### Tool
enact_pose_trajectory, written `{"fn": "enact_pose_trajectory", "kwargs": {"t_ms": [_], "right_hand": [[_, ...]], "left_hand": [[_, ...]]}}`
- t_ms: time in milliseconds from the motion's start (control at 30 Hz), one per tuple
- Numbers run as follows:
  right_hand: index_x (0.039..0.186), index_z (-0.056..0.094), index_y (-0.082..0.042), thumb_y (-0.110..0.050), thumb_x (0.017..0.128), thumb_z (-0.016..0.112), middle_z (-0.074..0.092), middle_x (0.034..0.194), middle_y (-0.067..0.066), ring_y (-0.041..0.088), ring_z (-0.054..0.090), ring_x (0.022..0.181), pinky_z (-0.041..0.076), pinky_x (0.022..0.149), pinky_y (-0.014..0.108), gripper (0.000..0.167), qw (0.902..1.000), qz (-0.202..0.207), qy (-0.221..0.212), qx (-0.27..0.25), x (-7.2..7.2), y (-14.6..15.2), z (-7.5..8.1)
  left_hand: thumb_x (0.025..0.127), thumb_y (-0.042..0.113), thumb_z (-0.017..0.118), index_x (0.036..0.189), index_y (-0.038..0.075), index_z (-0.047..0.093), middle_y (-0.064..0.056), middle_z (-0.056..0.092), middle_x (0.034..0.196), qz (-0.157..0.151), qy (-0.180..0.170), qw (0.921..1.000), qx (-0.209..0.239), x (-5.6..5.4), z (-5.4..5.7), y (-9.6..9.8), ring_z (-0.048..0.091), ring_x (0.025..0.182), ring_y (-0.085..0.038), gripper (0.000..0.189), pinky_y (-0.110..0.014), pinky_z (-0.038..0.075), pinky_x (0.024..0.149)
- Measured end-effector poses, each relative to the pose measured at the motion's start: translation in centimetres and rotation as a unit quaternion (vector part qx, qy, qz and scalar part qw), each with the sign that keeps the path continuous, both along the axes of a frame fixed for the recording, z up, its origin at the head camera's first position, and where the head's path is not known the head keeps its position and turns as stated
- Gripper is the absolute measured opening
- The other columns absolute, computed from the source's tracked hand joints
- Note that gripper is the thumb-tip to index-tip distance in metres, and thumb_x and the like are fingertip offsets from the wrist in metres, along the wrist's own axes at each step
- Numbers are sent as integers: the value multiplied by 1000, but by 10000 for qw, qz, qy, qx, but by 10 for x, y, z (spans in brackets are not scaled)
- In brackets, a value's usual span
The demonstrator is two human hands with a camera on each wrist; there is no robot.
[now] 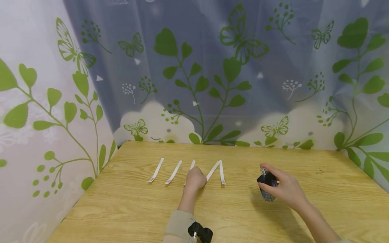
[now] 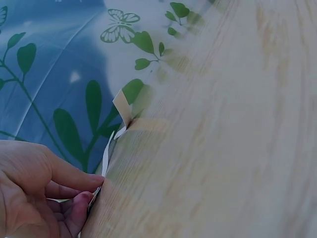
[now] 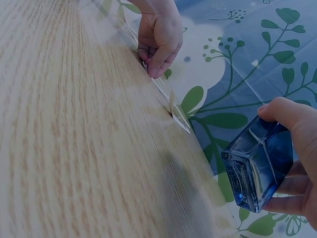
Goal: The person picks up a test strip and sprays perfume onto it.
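Observation:
My left hand (image 1: 195, 178) is low over the table and pinches the near end of a slanting white paper strip (image 1: 213, 170). In the left wrist view, thumb and fingertips meet at the end of this strip (image 2: 106, 157). My right hand (image 1: 288, 189) grips a dark blue glass perfume bottle (image 1: 267, 187), tilted and held above the table, with a finger on its silver sprayer top (image 1: 263, 171). The right wrist view shows the bottle's thick glass base (image 3: 245, 183). Another strip (image 1: 223, 172) lies just right of the pinched one, their far ends together.
Left of my left hand lie more strips, one (image 1: 174, 172) beside another (image 1: 156, 170); a third strip (image 1: 192, 164) is partly hidden by the hand. The wooden table (image 1: 127, 209) ends at a patterned curtain (image 1: 206, 84) behind and a pale printed one (image 1: 45, 111) at left.

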State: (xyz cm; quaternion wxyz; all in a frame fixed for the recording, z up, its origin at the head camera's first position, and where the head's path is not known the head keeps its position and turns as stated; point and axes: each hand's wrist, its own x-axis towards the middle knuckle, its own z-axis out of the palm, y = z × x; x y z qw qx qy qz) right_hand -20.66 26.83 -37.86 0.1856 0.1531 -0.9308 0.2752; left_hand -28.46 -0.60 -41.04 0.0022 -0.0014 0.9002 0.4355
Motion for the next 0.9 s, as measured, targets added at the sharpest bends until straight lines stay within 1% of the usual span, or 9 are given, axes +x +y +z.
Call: {"fn": "enact_pose_trajectory", "kwargs": {"t_ms": [133, 267, 367, 433, 600, 667, 733, 833, 900], "right_hand": [[130, 52, -11, -31, 80, 73, 55, 125, 18, 36, 59, 98, 44, 57, 33, 58, 10000, 9, -41, 0, 0, 0, 0], [130, 52, -11, -33, 80, 72, 55, 126, 17, 36, 59, 99, 45, 59, 34, 59, 10000, 11, -77, -4, 1, 1, 1], [130, 52, -10, -34, 80, 72, 55, 126, 17, 36, 58, 100, 45, 61, 35, 59, 9999, -14, -118, -17, 2, 2, 1], [130, 52, -11, -34, 81, 72, 55, 126, 18, 34, 60, 96, 42, 59, 33, 59, 9999, -52, -160, -27, 2, 2, 1], [131, 51, -12, -35, 81, 72, 54, 127, 18, 20, 56, 67, 34, 49, 27, 59, 9995, -106, -295, -67, 2, 2, 1], [131, 51, -12, -35, 80, 72, 54, 126, 19, 21, 57, 68, 37, 49, 28, 60, 9995, -97, -294, -57, 2, 2, 1], [131, 51, -11, -35, 80, 72, 54, 126, 19, 27, 60, 77, 44, 53, 32, 60, 9996, -79, -275, -33, 2, 2, 1], [131, 51, -10, -35, 80, 72, 54, 126, 19, 36, 59, 97, 48, 60, 37, 60, 9997, -62, -246, 10, 1, 3, 1], [131, 51, -10, -34, 80, 72, 54, 126, 19, 38, 58, 99, 49, 62, 38, 60, 9997, -57, -256, -3, 1, 3, 1]], "left_hand": [[70, -11, 59, 65, -6, 64, -12, 57, 62, 41, 53, 9999, -152, -1, -1, 1, 53, 58, -22, 9, -31, 50, 52], [69, -11, 53, 58, -2, 58, -9, 53, 58, 59, 210, 9992, -338, -1, -2, 2, 49, 56, -22, 16, -33, 48, 53], [68, -11, 51, 59, -2, 60, -9, 55, 60, 34, 245, 9989, -390, -1, -2, 2, 51, 58, -23, 16, -35, 50, 56], [68, -10, 52, 64, -3, 63, -11, 59, 66, 34, 228, 9990, -382, -1, -2, 2, 55, 63, -24, 15, -37, 51, 60], [69, -10, 53, 73, -3, 67, -13, 63, 73, 32, 373, 9990, -238, -1, -4, 0, 59, 69, -27, 16, -35, 52, 61], [69, -10, 54, 71, -3, 67, -12, 63, 70, 17, 498, 9985, -239, -2, -5, -1, 59, 66, -26, 15, -33, 51, 58], [69, -10, 55, 70, -3, 67, -11, 62, 69, 20, 538, 9982, -253, -3, -5, -1, 58, 64, -25, 14, -32, 50, 56], [69, -9, 56, 72, -2, 67, -11, 62, 71, 32, 513, 9983, -282, -4, -6, -1, 58, 66, -26, 14, -33, 50, 58], [70, -8, 57, 75, -2, 68, -12, 63, 74, 21, 435, 9988, -242, -4, -5, -2, 60, 70, -27, 14, -34, 51, 61]]}}
